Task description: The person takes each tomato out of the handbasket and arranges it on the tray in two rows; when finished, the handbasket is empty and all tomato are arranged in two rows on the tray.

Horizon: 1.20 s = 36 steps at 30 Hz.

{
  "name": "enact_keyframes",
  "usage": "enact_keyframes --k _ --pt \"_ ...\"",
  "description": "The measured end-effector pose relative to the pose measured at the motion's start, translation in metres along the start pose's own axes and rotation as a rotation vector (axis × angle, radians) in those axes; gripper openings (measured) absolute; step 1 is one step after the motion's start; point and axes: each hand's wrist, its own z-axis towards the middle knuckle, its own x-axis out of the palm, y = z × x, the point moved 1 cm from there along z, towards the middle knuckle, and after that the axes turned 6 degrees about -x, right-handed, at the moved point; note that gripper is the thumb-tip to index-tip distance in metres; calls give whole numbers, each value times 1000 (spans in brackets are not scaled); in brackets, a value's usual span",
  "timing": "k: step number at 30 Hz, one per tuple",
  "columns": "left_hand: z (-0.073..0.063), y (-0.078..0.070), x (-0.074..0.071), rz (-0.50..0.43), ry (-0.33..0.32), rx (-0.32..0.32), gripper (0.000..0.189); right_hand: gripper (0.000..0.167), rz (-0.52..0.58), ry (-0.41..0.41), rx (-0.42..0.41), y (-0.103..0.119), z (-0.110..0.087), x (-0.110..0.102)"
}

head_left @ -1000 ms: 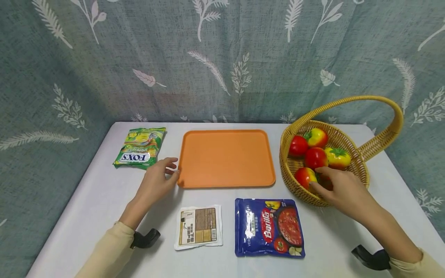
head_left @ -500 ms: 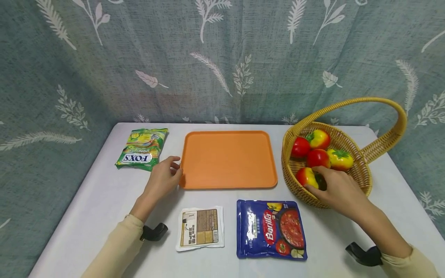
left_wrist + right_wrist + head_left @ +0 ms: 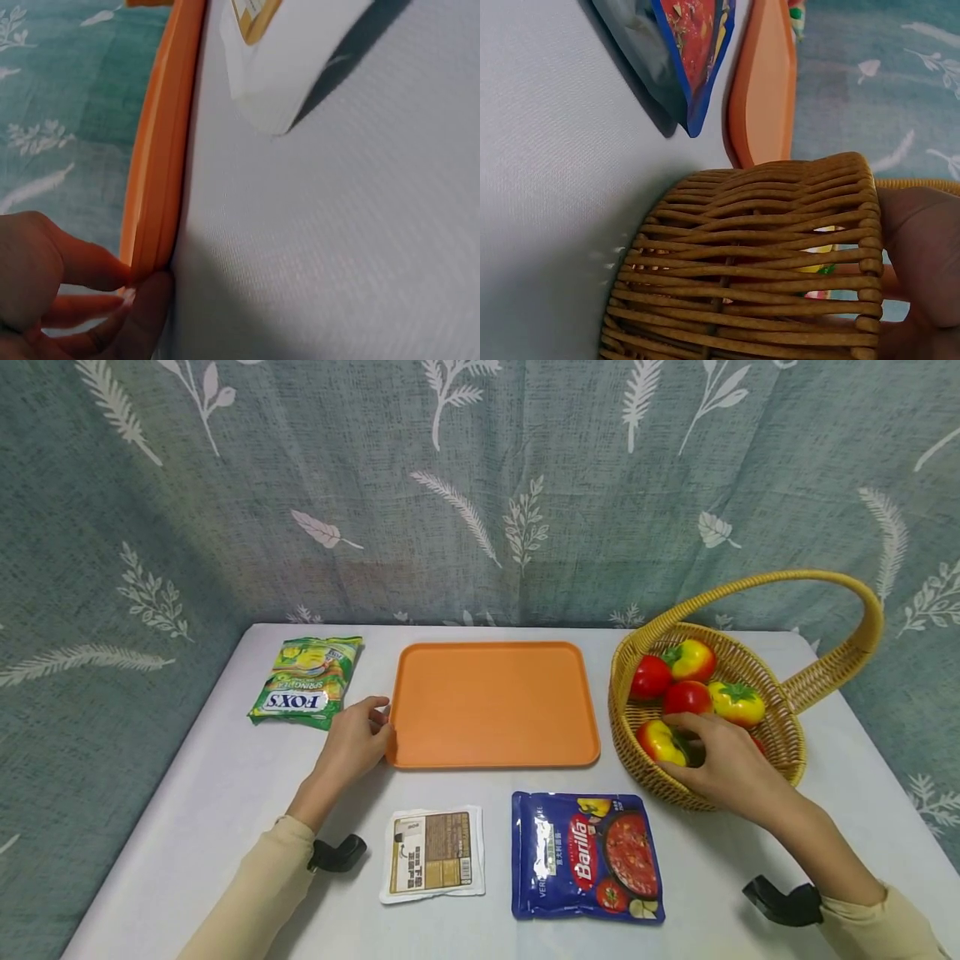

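Note:
In the head view my left hand (image 3: 354, 735) is at the left edge of the orange tray (image 3: 495, 706). Thumb and index finger pinch the tray's near corner in the left wrist view. My right hand (image 3: 731, 764) reaches over the near rim of a wicker basket (image 3: 645, 777). Between its thumb and fingers is a red and yellow bell pepper (image 3: 657, 742), its green stem toward the palm. Other produce shares the basket: a yellow pepper (image 3: 737, 703), a red and yellow one (image 3: 692, 660) and red tomatoes (image 3: 687, 697). The basket wall mostly hides the grip in the right wrist view.
A green Fox's candy bag (image 3: 307, 681) lies at the back left of the white table (image 3: 225, 793). Nearer are a white and brown packet (image 3: 432, 853) and a blue Barilla sauce pouch (image 3: 587, 857). The basket's tall handle (image 3: 832, 672) arches over its right side.
My right fingers have come round the near pepper, which has turned to show more yellow and its stem. My left hand stays at the tray's edge.

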Motion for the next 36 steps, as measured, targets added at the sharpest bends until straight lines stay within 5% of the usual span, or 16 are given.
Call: enact_keyframes --k 20,36 --pt "8 3 -1 -69 103 -47 49 60 40 -3 9 -2 -4 -15" --pt "8 5 -2 -78 99 -30 49 65 57 -7 7 3 -11 -20"
